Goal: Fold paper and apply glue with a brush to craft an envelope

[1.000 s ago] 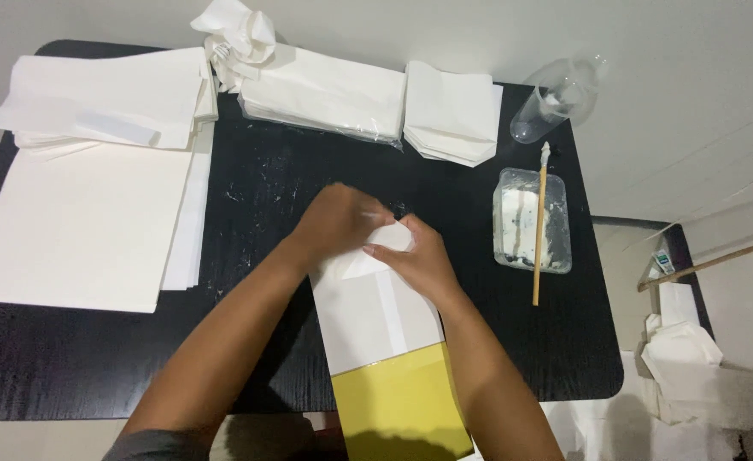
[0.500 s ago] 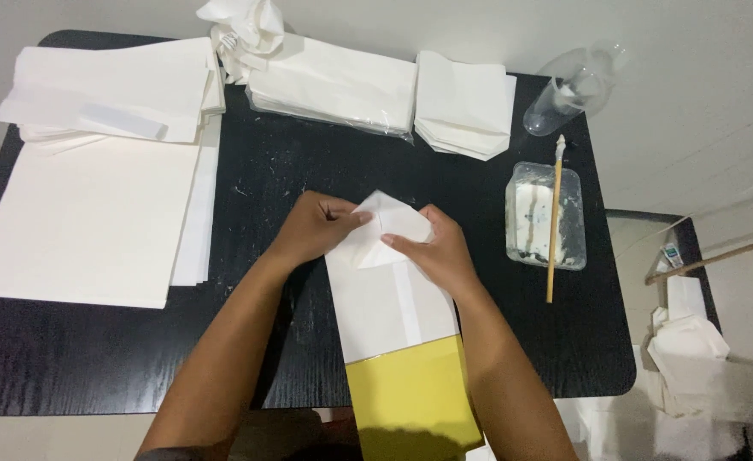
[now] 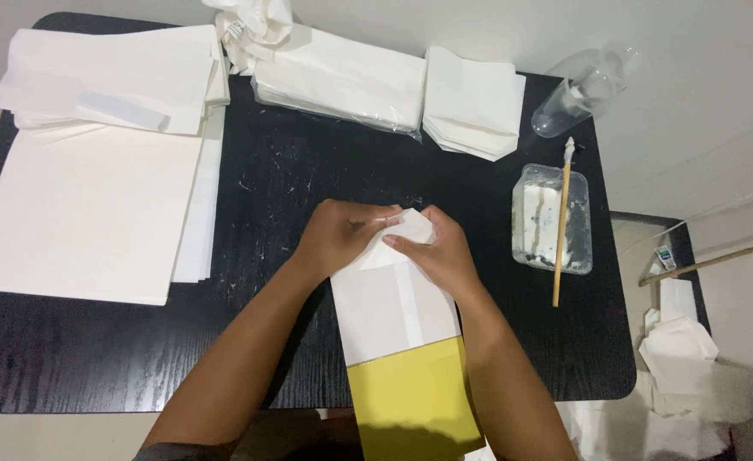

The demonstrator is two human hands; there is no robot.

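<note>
A white paper bag (image 3: 389, 312) lies flat on the black table (image 3: 308, 188), its far end folded up, with a yellow sheet (image 3: 410, 401) sticking out of its near end over the table edge. My left hand (image 3: 338, 237) presses the bag's far left corner and pinches the folded flap. My right hand (image 3: 436, 252) holds the far right side of the same fold. Both hands meet over the raised white flap (image 3: 406, 226).
Large white paper sheets (image 3: 86, 205) cover the table's left side, with a thicker stack (image 3: 111, 77) behind. Wrapped white packs (image 3: 342, 81) and folded papers (image 3: 474, 102) lie at the back. A clear tub (image 3: 551, 218) with a stick brush (image 3: 562, 222) and a plastic cup (image 3: 577, 94) stand right.
The hands stayed on the bag's far end and worked the fold; the flap now stands between the fingers. The view shifted slightly.
</note>
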